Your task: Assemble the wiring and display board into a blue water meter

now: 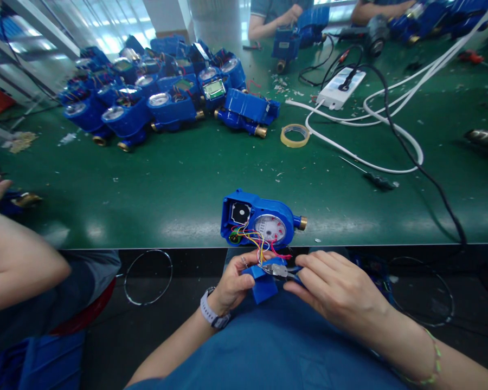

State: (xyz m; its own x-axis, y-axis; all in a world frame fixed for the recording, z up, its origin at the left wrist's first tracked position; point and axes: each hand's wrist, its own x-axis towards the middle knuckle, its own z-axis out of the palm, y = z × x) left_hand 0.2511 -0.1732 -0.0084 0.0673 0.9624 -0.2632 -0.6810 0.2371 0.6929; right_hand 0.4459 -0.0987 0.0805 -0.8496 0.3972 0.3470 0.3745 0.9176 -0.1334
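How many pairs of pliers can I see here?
1: the pliers in the right hand, close to the wires and the left hand. More may be hidden behind the blue meters.

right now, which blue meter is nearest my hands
The opened meter at the near edge of the table, coloured wires running toward your left hand; the other meters lie farther off.

A smooth plastic housing (258,208), shiny metal fitting (303,223) at three o'clock, lies before us on a glossy tabletop (166,173).

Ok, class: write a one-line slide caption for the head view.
Left hand holds a blue plastic part; right hand holds pliers at coloured wires.
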